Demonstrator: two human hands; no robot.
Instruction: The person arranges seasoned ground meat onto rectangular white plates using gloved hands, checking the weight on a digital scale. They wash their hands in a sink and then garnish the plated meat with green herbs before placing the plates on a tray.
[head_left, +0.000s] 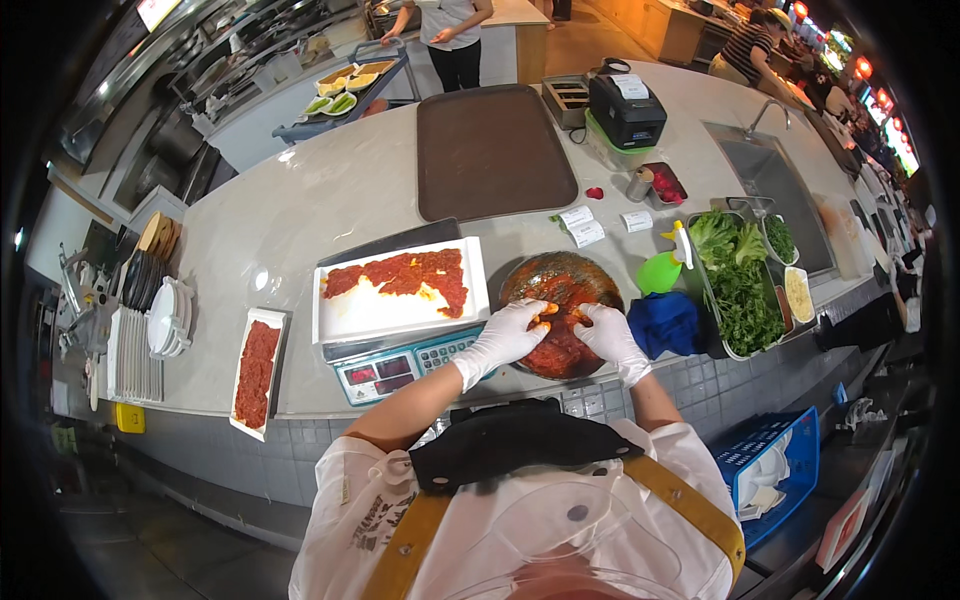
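Observation:
A round dark bowl (525, 271) holds red, sauce-coated meat (559, 354) and stands close in front of me. My left hand (517, 330), in a white glove, reaches over its left side with stained fingertips pinching the meat. From the right, my gloved right hand (606, 330) also grips meat between thumb and fingers. Just left of the bowl, a white rectangular tray (352, 322) sits on a digital scale (382, 375). Red meat slices (420, 274) cover its far part, and its near left part shows bare white with sauce smears.
A narrow tray of red meat (257, 375) overhangs the counter's front edge. Right of the bowl are a blue cloth (664, 324), a green spray bottle (660, 271) and a container of leafy greens (742, 300). Beyond lie a brown tray (491, 154) and a receipt printer (626, 112). Plates (171, 319) stand left.

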